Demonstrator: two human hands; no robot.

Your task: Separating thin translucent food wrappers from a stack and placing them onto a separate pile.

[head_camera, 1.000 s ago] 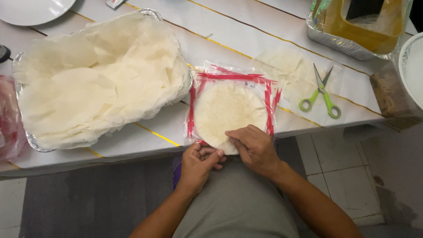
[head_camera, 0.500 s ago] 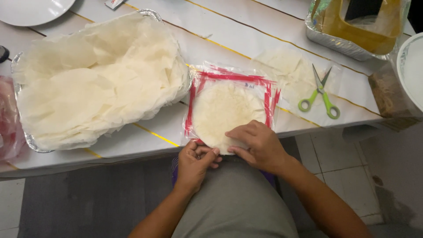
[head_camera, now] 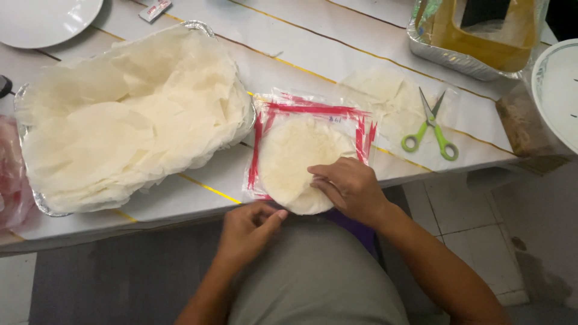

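A stack of round pale wrappers [head_camera: 295, 159] lies on its clear, red-striped plastic packet [head_camera: 313, 111] at the table's front edge. My right hand [head_camera: 348, 186] presses down on the near right part of the stack, fingers flat. My left hand [head_camera: 247, 229] is just below the stack's near rim, its fingertips pinched together at the edge of the top wrapper. Whether a sheet is lifted free I cannot tell.
A foil tray [head_camera: 201, 27] heaped with separated wrappers [head_camera: 126, 120] fills the left. Green-handled scissors [head_camera: 430, 129] lie to the right on loose wrappers. A foil tray holding a yellow container [head_camera: 475, 36], white plates [head_camera: 42, 18] [head_camera: 560, 90] and a pink bag [head_camera: 12, 180] ring the table.
My left hand has slipped slightly down and left along the stack's near rim, fingers still pinching. My right hand stays pressed on the stack.
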